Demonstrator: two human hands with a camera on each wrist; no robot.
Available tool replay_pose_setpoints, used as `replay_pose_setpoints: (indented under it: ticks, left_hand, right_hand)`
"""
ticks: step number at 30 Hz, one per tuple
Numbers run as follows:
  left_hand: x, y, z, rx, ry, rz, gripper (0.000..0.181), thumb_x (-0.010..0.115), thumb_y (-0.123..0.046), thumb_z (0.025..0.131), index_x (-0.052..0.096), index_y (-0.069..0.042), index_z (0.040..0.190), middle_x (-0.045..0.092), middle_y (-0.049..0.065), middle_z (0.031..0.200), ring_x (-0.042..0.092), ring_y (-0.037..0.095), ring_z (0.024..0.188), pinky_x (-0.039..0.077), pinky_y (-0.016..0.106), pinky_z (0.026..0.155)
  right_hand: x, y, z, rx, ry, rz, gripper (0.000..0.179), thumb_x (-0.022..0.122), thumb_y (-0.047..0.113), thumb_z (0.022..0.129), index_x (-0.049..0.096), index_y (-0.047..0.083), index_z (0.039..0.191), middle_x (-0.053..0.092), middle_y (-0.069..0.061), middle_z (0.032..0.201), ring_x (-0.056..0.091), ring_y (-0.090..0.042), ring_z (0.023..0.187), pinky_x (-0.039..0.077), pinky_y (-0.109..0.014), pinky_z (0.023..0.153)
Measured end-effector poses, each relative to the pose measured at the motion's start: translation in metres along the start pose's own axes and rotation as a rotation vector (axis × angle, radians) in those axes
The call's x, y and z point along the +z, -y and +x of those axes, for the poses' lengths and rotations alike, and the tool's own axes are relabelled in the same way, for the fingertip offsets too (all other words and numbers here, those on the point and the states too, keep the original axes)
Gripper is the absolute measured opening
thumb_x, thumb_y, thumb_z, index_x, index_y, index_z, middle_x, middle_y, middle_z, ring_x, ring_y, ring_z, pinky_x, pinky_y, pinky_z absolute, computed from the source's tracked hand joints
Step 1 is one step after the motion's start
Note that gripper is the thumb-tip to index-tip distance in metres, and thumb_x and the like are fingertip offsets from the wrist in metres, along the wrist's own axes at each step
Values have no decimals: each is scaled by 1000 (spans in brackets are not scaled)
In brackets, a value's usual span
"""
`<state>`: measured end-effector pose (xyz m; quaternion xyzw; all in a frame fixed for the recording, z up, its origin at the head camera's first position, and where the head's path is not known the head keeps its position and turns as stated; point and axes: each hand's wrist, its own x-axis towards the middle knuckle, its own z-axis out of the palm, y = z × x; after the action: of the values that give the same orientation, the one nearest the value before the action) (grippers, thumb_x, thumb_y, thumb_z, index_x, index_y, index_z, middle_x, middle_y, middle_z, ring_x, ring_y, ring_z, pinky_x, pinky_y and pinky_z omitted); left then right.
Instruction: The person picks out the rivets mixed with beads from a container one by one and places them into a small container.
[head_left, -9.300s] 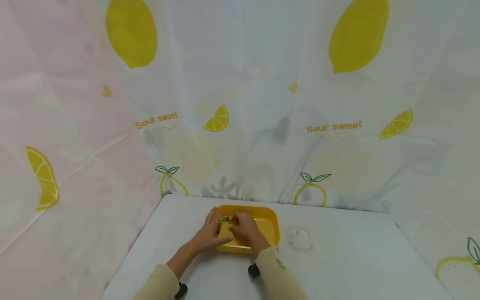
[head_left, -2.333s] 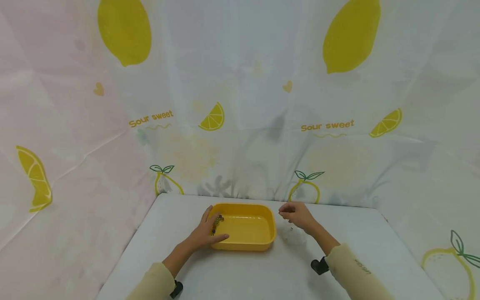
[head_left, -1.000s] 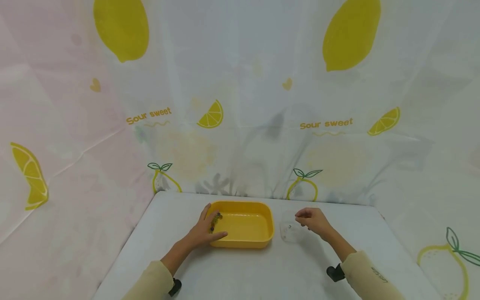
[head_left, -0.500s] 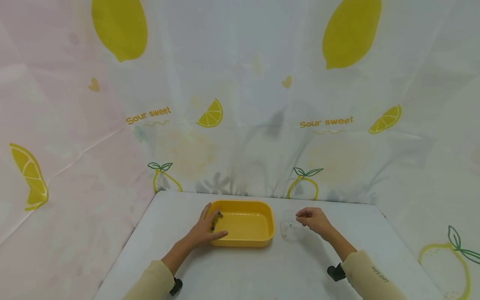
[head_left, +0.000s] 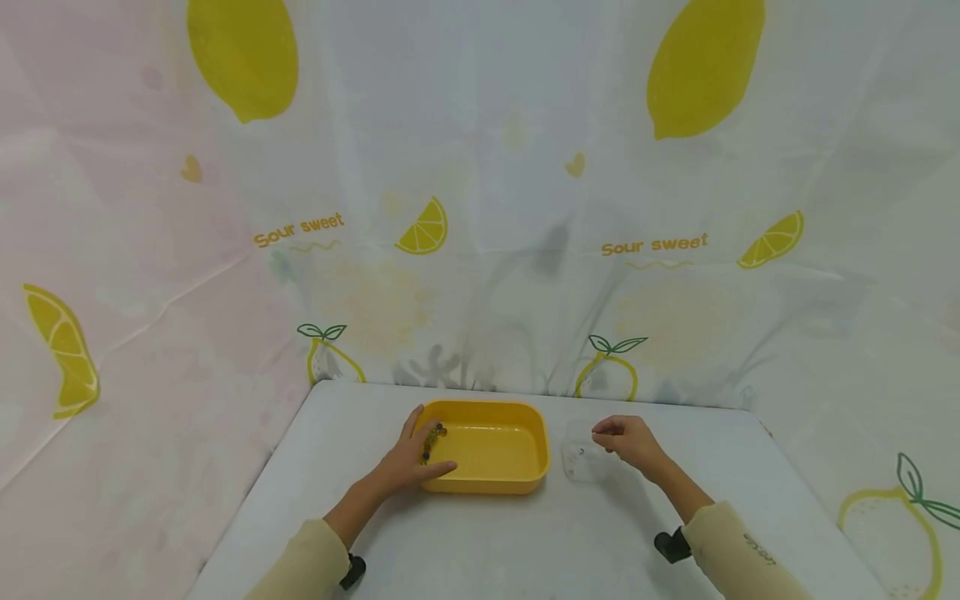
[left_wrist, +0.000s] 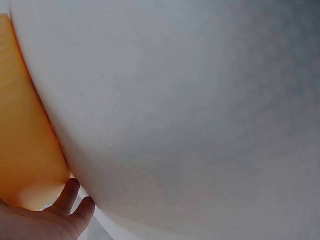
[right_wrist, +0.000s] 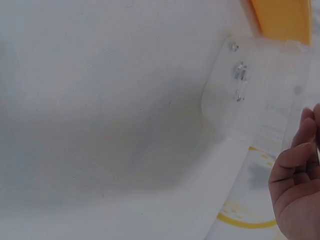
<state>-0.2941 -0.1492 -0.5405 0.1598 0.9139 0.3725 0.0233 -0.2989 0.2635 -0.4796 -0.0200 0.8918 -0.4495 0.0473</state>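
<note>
hanging at the far side, a lemon-print sheet point(head_left: 517, 292) backs a white bench point(head_left: 525, 550). on it sits a yellow tray point(head_left: 483, 487), with the left hand point(head_left: 408, 460) spread over its left end. right of the tray, the right hand point(head_left: 628, 439) pinches the far right rim of a clear plastic box point(head_left: 581, 468), which looks tilted. dark and amber beads point(head_left: 432, 442) gather inside the tray's left end; tiny shiny bits point(right_wrist: 240, 71) lie in the box.
</note>
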Motion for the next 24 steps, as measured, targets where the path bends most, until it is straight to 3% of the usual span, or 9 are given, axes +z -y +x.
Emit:
replay_pose_setpoints:
  ticks: [10, 15, 20, 24]
  left_hand:
    - [0, 0, 2, 7, 0, 8, 93, 74, -52, 83, 33, -9, 154, 1, 19, 165, 35, 48, 141, 40, 63, 105]
    - [1, 0, 2, 9, 1, 2, 93, 75, -51, 83, 34, -9, 154, 2, 20, 165, 35, 49, 140, 40, 63, 104]
    - [0, 0, 1, 8, 2, 5, 93, 75, -52, 82, 34, -9, 154, 1, 19, 165, 36, 49, 140, 40, 63, 104]
    - [-1, 0, 1, 12, 4, 13, 94, 74, -54, 82, 33, -9, 154, 1, 19, 165, 36, 49, 139, 41, 63, 103]
  right_hand:
    - [0, 2, -1, 3, 7, 10, 21, 67, 14, 93, 70, -3, 106, 70, -13, 94, 59, -18, 79, 47, -31, 65]
    - [-5, 2, -4, -49, -34, -40, 25, 64, 19, 97, 69, -2, 109, 69, -18, 100, 63, -21, 83, 49, -31, 66]
    - [-14, -3, -6, -192, -204, -217, 38, 60, 29, 99, 63, -2, 121, 66, -23, 118, 66, -34, 97, 55, -42, 78]
    - [-23, -13, -8, -330, -324, -445, 54, 61, 33, 97, 52, -4, 136, 51, -31, 137, 57, -47, 114, 48, -62, 90]
